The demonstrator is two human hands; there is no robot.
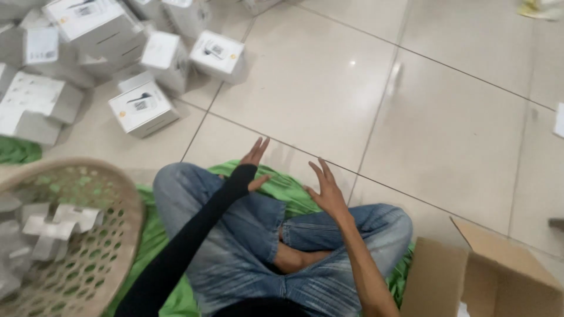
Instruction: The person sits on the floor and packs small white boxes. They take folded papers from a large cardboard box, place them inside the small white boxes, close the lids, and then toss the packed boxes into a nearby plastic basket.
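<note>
Left hand (pixel 254 164), on a black-sleeved arm, and bare-armed right hand (pixel 326 191) are raised above the crossed legs, fingers spread, palms facing, both empty.

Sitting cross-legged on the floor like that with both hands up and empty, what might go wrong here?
1. The white boxes lie in a loose heap on the tiles; reaching in with the left hand may topple some.
2. The basket sits close to the left knee, so a leg shift might tip it.
3. The open cardboard box is close to the right elbow; a swing of the right hand may knock it.
</note>
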